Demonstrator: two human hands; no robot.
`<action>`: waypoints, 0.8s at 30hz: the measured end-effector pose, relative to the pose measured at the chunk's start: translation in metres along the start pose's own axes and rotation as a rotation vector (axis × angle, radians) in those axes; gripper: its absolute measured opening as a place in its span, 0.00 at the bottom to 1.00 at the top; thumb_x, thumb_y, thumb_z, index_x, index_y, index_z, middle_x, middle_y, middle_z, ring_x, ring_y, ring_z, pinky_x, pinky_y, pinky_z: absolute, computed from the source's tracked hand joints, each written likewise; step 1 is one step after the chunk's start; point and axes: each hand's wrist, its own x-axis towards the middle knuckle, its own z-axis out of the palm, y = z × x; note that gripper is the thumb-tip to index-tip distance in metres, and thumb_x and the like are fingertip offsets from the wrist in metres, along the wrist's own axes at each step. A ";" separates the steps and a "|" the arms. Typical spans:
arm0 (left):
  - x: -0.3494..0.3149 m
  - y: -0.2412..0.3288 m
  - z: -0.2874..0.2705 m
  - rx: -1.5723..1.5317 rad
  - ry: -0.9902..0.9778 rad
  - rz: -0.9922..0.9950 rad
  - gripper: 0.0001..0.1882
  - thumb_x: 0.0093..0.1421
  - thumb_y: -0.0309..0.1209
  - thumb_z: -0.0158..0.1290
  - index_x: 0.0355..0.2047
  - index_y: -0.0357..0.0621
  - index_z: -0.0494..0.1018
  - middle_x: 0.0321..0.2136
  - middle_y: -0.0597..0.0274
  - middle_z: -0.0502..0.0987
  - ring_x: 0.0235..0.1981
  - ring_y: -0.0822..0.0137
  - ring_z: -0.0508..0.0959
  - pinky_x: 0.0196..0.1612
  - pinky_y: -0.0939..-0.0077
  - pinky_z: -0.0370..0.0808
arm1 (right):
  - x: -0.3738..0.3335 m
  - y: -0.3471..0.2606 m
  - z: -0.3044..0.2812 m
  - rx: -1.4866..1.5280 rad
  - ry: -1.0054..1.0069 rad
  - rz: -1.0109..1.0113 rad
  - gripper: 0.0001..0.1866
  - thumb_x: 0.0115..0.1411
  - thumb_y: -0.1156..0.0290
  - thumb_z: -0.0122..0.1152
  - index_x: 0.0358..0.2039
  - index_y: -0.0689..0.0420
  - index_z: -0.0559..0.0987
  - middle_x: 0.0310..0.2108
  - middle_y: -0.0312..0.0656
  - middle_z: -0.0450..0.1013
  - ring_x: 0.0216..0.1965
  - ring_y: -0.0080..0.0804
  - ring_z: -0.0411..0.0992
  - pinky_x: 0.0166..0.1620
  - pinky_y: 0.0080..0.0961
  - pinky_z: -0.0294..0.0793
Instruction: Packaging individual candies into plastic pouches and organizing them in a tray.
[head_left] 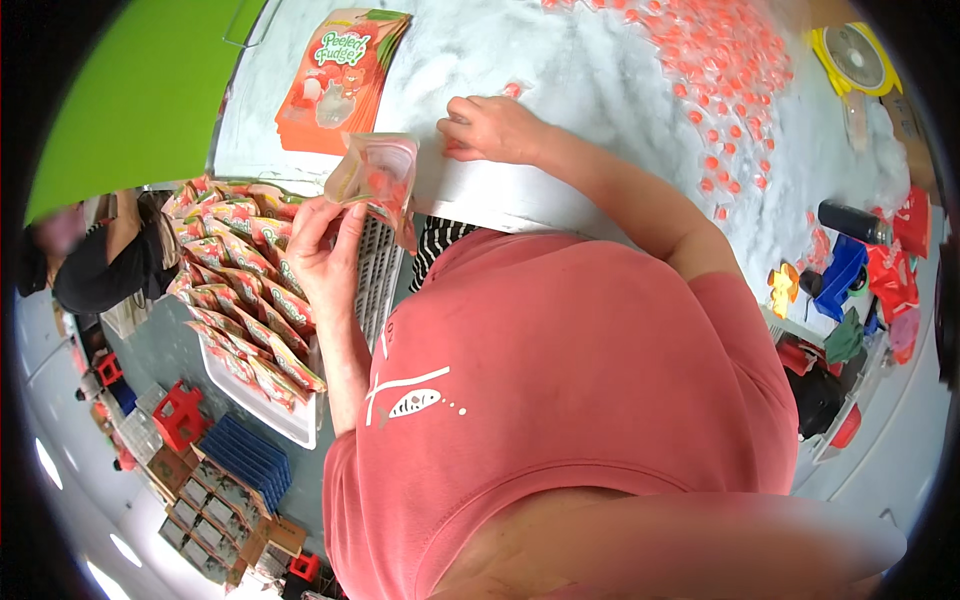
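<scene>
My left hand (325, 242) pinches a candy pouch (378, 180) by its edge, just off the near edge of the table. The pouch's mouth gapes upward, and red pieces show inside. On the white tabletop, my right hand (492, 129) is closed with its fingers curled; what they hold, if anything, is hidden. A single wrapped candy (513, 90) lies just beyond that hand. Behind the pouch rests a stack of flat red pouches (335, 85). Many clear-wrapped red candies (715, 55) are spread across the far right of the table.
To my left, a white tray (262, 398) carries rows of filled pouches (240, 290). A yellow round-dial scale (855, 60) stands at the far right. A black bottle (853, 221) and a blue object (843, 277) sit at the right side. Another person (100, 265) is at the left.
</scene>
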 end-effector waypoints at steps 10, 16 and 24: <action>0.005 0.010 0.004 0.010 -0.039 -0.005 0.08 0.55 0.17 0.62 0.36 0.35 0.80 0.34 0.64 0.76 0.33 0.77 0.74 0.36 0.85 0.72 | 0.004 0.023 -0.064 0.773 0.302 0.549 0.08 0.52 0.64 0.69 0.31 0.52 0.82 0.26 0.36 0.73 0.27 0.27 0.70 0.33 0.22 0.71; 0.012 0.010 0.010 -0.003 -0.071 0.052 0.08 0.55 0.17 0.62 0.36 0.35 0.80 0.34 0.64 0.77 0.33 0.77 0.75 0.36 0.85 0.73 | -0.020 0.039 -0.089 0.289 -0.289 0.521 0.19 0.50 0.63 0.66 0.43 0.56 0.80 0.28 0.47 0.76 0.32 0.43 0.74 0.37 0.34 0.73; 0.019 0.017 0.018 0.034 -0.094 0.096 0.07 0.55 0.18 0.63 0.35 0.36 0.80 0.33 0.64 0.76 0.32 0.77 0.74 0.35 0.85 0.72 | -0.033 0.039 -0.059 0.124 -0.227 0.548 0.19 0.49 0.66 0.62 0.42 0.55 0.79 0.25 0.47 0.77 0.30 0.47 0.76 0.35 0.39 0.75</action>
